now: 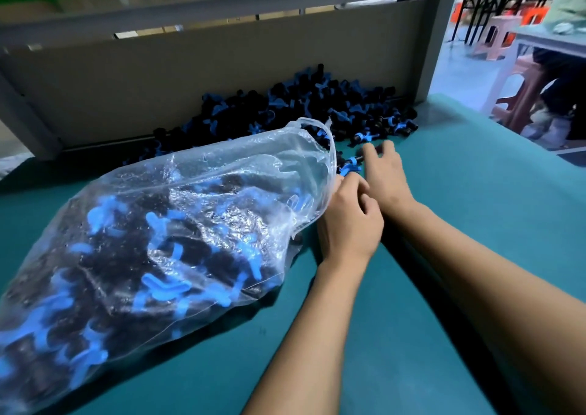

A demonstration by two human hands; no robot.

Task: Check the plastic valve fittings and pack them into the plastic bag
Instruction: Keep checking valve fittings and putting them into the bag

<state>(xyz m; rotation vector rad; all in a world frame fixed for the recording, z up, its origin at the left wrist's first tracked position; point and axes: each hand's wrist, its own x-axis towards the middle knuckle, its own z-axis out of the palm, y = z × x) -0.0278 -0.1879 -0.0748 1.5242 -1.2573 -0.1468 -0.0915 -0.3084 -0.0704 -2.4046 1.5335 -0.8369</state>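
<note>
Green mat bench [444, 256], grey panel [190, 75] standing upright along its back edge, grey post [439, 34] at the panel's right end. Past the post: workshop floor, pink plastic stools [498, 38], folding tables, part of a seated person at far right.

Loose pile of valve fittings [317, 107], black bodies with blue handles, heaped on the mat against the foot of the panel. Pile thins out toward the front right, with a few singles lying apart from the heap near the hands.

Clear plastic bag [177, 224] lies on its side on the mat, left of centre. Lower left end runs out of view. It's already well filled with the same black-and-blue fittings, mostly settled toward the near end. Mouth points up and right, toward the pile, rim open and standing up off the mat.

Left hand [348, 221] sits at the bag mouth, back of hand up, fingers curled. It looks to be gripping the lower edge of the rim, though the fingertips are hidden behind the hand and the film, so contact is likely rather than certain. One fitting with a blue handle [348, 168] lies just beyond its knuckles, right at the bag opening.

Right hand [385, 173] is just right of the left, wrists close together. Fingers are spread and reaching forward over the scattered fittings at the pile's near edge; nothing visibly held. Motion blur on the fingertips.

Both forearms are bare and come in from the lower right.
</note>
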